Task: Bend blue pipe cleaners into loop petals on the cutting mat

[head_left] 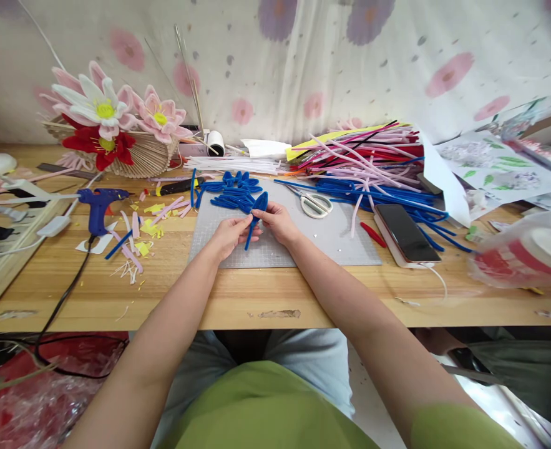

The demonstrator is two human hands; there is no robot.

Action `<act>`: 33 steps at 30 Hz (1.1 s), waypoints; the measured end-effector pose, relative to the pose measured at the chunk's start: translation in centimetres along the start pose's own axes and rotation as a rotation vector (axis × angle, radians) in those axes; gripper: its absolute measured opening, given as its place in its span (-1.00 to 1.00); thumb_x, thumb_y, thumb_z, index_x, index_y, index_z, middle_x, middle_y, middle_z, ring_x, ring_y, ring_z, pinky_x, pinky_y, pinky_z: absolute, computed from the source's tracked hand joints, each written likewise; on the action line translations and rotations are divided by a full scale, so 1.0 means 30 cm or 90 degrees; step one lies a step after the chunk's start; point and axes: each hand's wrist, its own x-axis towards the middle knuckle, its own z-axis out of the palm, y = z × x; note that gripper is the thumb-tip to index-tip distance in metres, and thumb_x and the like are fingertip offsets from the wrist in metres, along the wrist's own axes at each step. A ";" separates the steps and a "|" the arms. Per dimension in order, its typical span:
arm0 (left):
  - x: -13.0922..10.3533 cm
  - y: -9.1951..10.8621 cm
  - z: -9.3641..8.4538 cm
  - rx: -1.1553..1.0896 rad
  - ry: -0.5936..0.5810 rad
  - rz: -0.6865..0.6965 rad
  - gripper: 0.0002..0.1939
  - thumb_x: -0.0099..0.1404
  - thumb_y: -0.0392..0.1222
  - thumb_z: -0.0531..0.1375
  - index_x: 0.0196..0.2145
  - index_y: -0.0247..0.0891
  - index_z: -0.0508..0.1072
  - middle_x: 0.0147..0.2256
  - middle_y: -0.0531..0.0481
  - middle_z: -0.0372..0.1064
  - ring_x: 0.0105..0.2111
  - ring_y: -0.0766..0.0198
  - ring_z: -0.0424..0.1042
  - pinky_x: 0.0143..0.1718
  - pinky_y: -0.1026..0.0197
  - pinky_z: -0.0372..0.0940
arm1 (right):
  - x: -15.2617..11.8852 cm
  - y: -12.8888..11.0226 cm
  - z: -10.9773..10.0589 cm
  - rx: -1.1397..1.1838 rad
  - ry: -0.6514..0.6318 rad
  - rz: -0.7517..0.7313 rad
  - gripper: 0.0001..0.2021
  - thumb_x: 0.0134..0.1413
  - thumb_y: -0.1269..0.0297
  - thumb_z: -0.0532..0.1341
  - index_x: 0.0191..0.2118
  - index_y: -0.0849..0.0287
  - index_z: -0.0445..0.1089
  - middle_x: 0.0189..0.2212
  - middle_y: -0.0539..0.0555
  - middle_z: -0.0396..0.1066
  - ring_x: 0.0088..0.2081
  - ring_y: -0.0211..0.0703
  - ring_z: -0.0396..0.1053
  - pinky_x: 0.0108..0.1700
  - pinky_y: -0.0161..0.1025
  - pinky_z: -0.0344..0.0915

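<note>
Over the grey cutting mat [350,249] I hold a blue pipe-cleaner petal [260,202] between both hands. My left hand [232,237] pinches it with thumb and finger, and its short stem end sticks out below. From the other side, the fingers of my right hand [277,221] close on the petal's lower part. Just behind my hands lies a pile of bent blue pipe-cleaner pieces [233,193]. White-handled scissors [316,204] rest on the mat to the right of my hands.
A blue glue gun [98,209] stands at left among cords and scraps. Behind it are fuzzy flowers [104,112] on a woven fan. Loose pipe cleaners [378,156] are heaped at the back right. A phone [409,231] and a bagged cup [532,249] sit at right.
</note>
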 end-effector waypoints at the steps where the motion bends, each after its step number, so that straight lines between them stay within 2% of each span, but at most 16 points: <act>1: 0.003 -0.001 -0.002 0.009 0.004 0.005 -0.91 0.16 -0.31 0.20 -0.46 -0.41 0.43 -0.55 -0.02 0.40 -0.53 0.36 0.42 -0.38 0.24 0.38 | 0.000 0.001 -0.001 0.001 -0.001 0.006 -0.68 -0.33 0.10 0.34 -0.51 0.21 0.29 -0.63 -0.12 0.23 -0.64 -0.47 -0.05 -0.59 -0.37 -0.14; 5: 0.013 -0.007 0.002 0.075 0.075 0.033 -0.88 0.15 -0.36 0.19 -0.53 -0.39 0.38 -0.64 0.06 0.34 -0.64 0.42 0.36 -0.48 0.32 0.34 | 0.001 0.006 0.003 -0.027 0.000 0.030 -0.65 -0.32 0.03 0.33 -0.49 0.20 0.30 -0.63 -0.13 0.21 -0.65 -0.48 -0.10 -0.60 -0.38 -0.16; 8: 0.016 -0.011 0.011 0.118 0.105 0.048 -0.82 0.16 -0.35 0.18 -0.59 -0.37 0.34 -0.67 0.09 0.29 -0.68 0.44 0.32 -0.53 0.33 0.30 | 0.006 0.006 0.008 -0.071 0.037 0.015 -0.63 -0.26 -0.04 0.27 -0.51 0.21 0.31 -0.65 -0.12 0.19 -0.63 -0.45 -0.04 -0.59 -0.37 -0.12; 12: 0.019 -0.018 0.016 0.161 0.099 0.047 -0.78 0.15 -0.35 0.17 -0.63 -0.37 0.33 -0.68 0.09 0.26 -0.68 0.44 0.30 -0.53 0.32 0.30 | 0.015 0.004 0.007 -0.094 0.090 -0.004 -0.62 -0.27 -0.04 0.27 -0.61 0.22 0.26 -0.70 -0.12 0.12 -0.61 -0.43 0.00 -0.57 -0.37 -0.09; 16: 0.018 -0.016 0.010 0.165 0.087 0.050 -0.82 0.12 -0.32 0.21 -0.60 -0.37 0.35 -0.65 0.08 0.30 -0.66 0.42 0.33 -0.52 0.31 0.31 | 0.024 0.000 -0.015 -0.112 0.079 0.026 -0.61 -0.26 -0.06 0.27 -0.63 0.19 0.22 -0.74 -0.15 0.03 -0.66 -0.43 -0.08 -0.60 -0.35 -0.14; 21: 0.007 0.001 0.009 0.156 0.054 0.022 -0.86 0.08 -0.27 0.25 -0.55 -0.37 0.38 -0.60 0.05 0.36 -0.62 0.39 0.39 -0.49 0.31 0.32 | 0.034 -0.008 -0.051 -0.176 0.116 -0.063 -0.64 -0.15 -0.03 0.21 -0.61 0.19 0.27 -0.70 -0.11 0.09 -0.60 -0.39 0.00 -0.54 -0.35 -0.06; 25: 0.009 -0.004 0.016 0.121 0.048 0.018 -0.84 0.08 -0.22 0.27 -0.38 -0.35 0.43 -0.54 0.01 0.42 -0.56 0.35 0.45 -0.49 0.32 0.33 | 0.026 -0.006 -0.036 -0.179 0.073 -0.073 -0.69 -0.15 0.01 0.21 -0.57 0.20 0.33 -0.65 -0.09 0.17 -0.55 -0.37 0.06 -0.50 -0.36 -0.01; 30: 0.016 -0.015 0.013 0.107 0.050 0.015 -0.91 0.11 -0.30 0.24 -0.46 -0.40 0.41 -0.58 -0.02 0.42 -0.60 0.35 0.43 -0.52 0.32 0.33 | 0.026 0.003 -0.017 -0.200 -0.012 -0.087 -0.74 -0.15 0.09 0.23 -0.58 0.19 0.30 -0.64 -0.09 0.16 -0.52 -0.36 0.07 -0.44 -0.34 0.02; 33: 0.013 -0.005 0.006 0.094 0.038 -0.021 -0.91 0.15 -0.35 0.20 -0.49 -0.42 0.40 -0.58 -0.08 0.43 -0.60 0.32 0.44 -0.55 0.31 0.33 | 0.028 0.000 -0.019 -0.268 0.008 -0.147 -0.78 -0.16 0.19 0.25 -0.61 0.19 0.29 -0.61 -0.07 0.18 -0.49 -0.33 0.09 -0.38 -0.32 0.04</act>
